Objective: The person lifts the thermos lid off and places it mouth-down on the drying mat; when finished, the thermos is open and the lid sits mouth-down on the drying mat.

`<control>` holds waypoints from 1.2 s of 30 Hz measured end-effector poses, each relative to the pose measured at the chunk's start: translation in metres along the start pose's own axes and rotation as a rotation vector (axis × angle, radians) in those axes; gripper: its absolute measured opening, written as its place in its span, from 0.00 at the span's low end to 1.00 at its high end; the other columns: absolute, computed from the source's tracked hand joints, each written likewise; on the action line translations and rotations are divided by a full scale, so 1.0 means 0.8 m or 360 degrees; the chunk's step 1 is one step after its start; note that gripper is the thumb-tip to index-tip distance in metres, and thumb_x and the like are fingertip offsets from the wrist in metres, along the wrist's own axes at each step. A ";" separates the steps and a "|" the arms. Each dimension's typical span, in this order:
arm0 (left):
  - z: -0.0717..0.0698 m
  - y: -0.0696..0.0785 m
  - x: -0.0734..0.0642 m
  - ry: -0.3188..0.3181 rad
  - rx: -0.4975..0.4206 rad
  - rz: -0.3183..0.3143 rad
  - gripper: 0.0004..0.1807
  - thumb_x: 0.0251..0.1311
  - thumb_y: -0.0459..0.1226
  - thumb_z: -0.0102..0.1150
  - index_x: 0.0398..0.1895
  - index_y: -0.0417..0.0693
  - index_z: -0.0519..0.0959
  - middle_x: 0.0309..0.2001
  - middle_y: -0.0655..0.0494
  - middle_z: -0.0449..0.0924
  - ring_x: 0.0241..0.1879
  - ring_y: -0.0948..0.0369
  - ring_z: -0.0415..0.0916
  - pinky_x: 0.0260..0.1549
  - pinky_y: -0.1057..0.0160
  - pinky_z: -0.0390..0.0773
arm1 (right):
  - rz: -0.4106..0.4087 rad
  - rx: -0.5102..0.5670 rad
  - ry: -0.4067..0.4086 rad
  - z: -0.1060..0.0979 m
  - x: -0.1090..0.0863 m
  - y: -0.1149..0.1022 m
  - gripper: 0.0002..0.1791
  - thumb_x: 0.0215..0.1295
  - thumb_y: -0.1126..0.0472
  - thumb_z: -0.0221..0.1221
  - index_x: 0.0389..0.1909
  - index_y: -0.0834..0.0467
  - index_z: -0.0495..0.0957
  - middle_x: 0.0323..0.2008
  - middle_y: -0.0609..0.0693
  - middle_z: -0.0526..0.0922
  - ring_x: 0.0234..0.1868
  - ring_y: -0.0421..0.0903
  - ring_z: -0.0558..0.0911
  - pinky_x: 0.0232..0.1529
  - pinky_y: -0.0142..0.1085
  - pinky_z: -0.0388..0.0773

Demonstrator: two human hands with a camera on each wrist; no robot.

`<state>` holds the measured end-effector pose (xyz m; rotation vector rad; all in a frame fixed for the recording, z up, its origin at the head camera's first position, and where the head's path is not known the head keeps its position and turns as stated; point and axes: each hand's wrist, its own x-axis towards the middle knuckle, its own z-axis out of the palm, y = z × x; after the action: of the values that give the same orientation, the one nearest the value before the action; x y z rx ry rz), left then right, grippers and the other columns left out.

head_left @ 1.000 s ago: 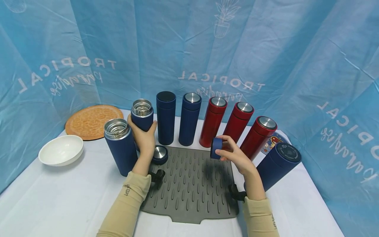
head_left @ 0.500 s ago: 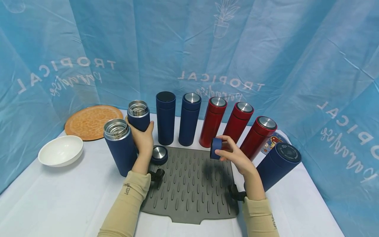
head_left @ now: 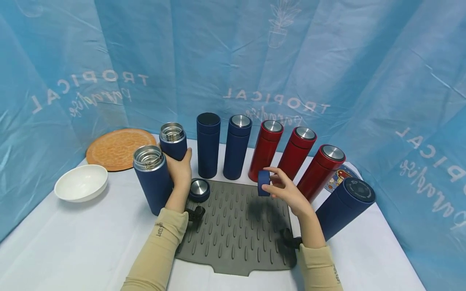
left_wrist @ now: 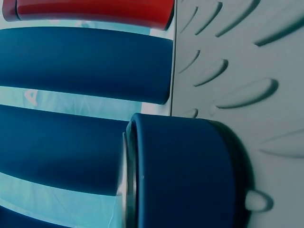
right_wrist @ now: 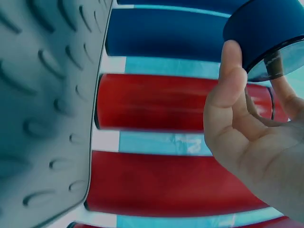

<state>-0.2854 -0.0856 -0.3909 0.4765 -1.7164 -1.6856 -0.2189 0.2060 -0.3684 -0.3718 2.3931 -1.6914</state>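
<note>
My left hand [head_left: 180,169] grips a lidless blue thermos [head_left: 174,147], upright with its steel mouth up. In front of it on the left stands another lidless blue thermos [head_left: 154,186]. A blue lid [head_left: 263,183] is pinched between thumb and fingers of my right hand [head_left: 287,192], turned on its side above the mat. In the right wrist view the lid [right_wrist: 270,31] shows its shiny metal top. Beside my left wrist a second blue lid [head_left: 199,189] sits on the mat's corner, steel top up; the left wrist view shows this lid [left_wrist: 185,166] but not the hand.
A grey ridged mat [head_left: 233,242] lies in the middle. Behind it stand two capped blue thermoses [head_left: 208,149] and three red thermoses [head_left: 267,151]. A wide blue thermos [head_left: 344,208] stands right. A white bowl [head_left: 81,184] and an orange round mat [head_left: 118,147] are left.
My left hand has shifted slightly left with the lidless thermos. The right hand, still pinching its lid, has moved a little left against the mat. The head view has swung slightly left.
</note>
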 end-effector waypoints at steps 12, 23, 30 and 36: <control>0.001 0.000 -0.001 -0.0002 0.0015 0.0027 0.48 0.53 0.41 0.64 0.71 0.45 0.45 0.70 0.48 0.46 0.68 0.57 0.48 0.65 0.56 0.50 | -0.0026 -0.0304 -0.0002 0.054 0.035 -0.017 0.33 0.54 0.54 0.64 0.62 0.48 0.65 0.53 0.54 0.70 0.48 0.52 0.69 0.41 0.42 0.74; 0.001 -0.006 -0.001 0.0002 -0.0003 0.0008 0.49 0.53 0.42 0.64 0.72 0.48 0.44 0.70 0.50 0.46 0.67 0.59 0.48 0.64 0.58 0.51 | -0.0100 -0.0834 -0.0094 0.096 0.075 -0.006 0.36 0.45 0.57 0.69 0.59 0.57 0.70 0.55 0.52 0.74 0.54 0.49 0.72 0.53 0.48 0.71; 0.000 -0.004 -0.002 0.0006 -0.0010 0.0012 0.48 0.53 0.41 0.64 0.71 0.45 0.45 0.70 0.50 0.47 0.68 0.59 0.47 0.65 0.60 0.50 | -0.0159 -0.1053 -0.0193 0.110 0.091 0.000 0.37 0.45 0.55 0.70 0.59 0.56 0.70 0.52 0.52 0.75 0.48 0.47 0.75 0.47 0.42 0.75; 0.000 -0.004 -0.001 0.0001 -0.0019 0.0031 0.48 0.52 0.40 0.64 0.71 0.44 0.45 0.70 0.49 0.47 0.68 0.58 0.48 0.65 0.59 0.50 | -0.0132 -0.1224 -0.0225 0.122 0.101 0.000 0.38 0.44 0.53 0.70 0.59 0.54 0.71 0.53 0.53 0.74 0.48 0.50 0.74 0.43 0.42 0.75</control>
<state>-0.2857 -0.0852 -0.3942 0.4531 -1.7048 -1.6805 -0.2673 0.0939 -0.4014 -0.6695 2.8461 -0.6592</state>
